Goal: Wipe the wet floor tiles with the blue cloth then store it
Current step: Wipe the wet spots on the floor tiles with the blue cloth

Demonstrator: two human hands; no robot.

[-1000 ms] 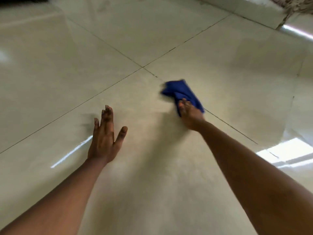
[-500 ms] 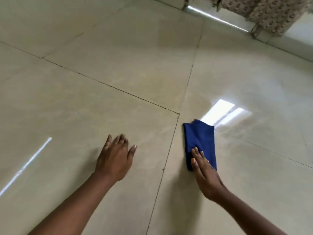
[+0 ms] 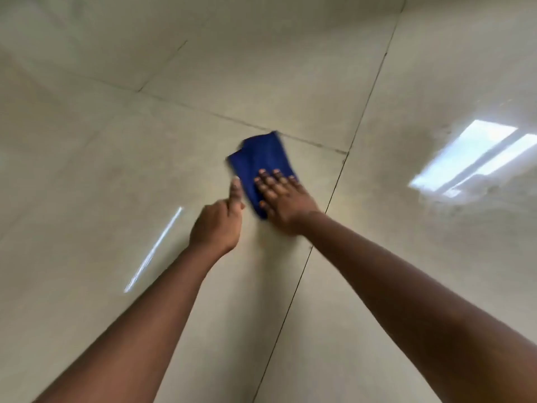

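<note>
Motion blur softens the folded blue cloth [image 3: 261,158], half hidden under the flat, spread right hand [image 3: 283,199] on glossy beige floor tiles [image 3: 116,170], the left hand [image 3: 216,225] loosely curled and empty beside it.

1. Floor tiles [image 3: 116,175] bare to the left, ahead and far right; nothing stands on them.
2. Blue cloth [image 3: 261,158] lies flat near the grout crossing, the only thing on the floor.
3. Right hand [image 3: 283,199] spread flat on the cloth's near end.
4. Left hand [image 3: 216,225] just beside the cloth's left edge, fingers curled, narrowing that side.
</note>
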